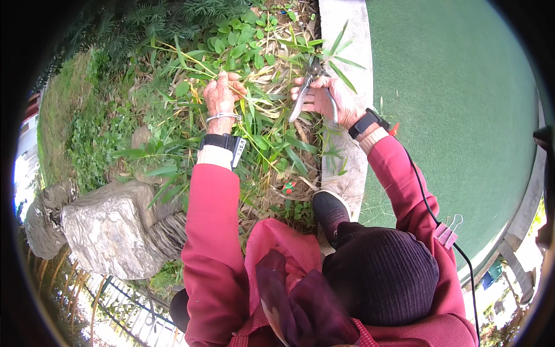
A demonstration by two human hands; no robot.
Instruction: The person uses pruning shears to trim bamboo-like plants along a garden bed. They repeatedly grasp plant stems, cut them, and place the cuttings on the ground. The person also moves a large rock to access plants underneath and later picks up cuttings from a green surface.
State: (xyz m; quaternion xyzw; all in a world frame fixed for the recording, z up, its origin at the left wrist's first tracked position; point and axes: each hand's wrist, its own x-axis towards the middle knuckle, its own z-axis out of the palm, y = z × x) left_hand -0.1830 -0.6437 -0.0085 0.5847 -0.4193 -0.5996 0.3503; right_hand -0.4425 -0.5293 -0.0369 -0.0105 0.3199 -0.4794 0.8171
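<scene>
My left hand [221,95] is closed around a thin yellowish bamboo stem [190,58], which slants up and left out of the fingers. Pruning shears [299,106] with grey metal handles lie in my right hand [340,99], their handles apart and their dark head pointing away from me. Narrow bamboo leaves [342,74] stick out beside the shears' head, over the curb; whether the blades touch their stem cannot be made out. Below and between both hands, more leafy bamboo shoots [260,139] spread over dry fallen leaves.
A pale concrete curb [347,152] separates the planted bed from green artificial turf [455,108] on the right. Large rocks [108,230] stand at the left. A small red-and-green scrap [288,187] lies near my dark shoe [328,212]. Conifer branches [173,21] overhang the far edge.
</scene>
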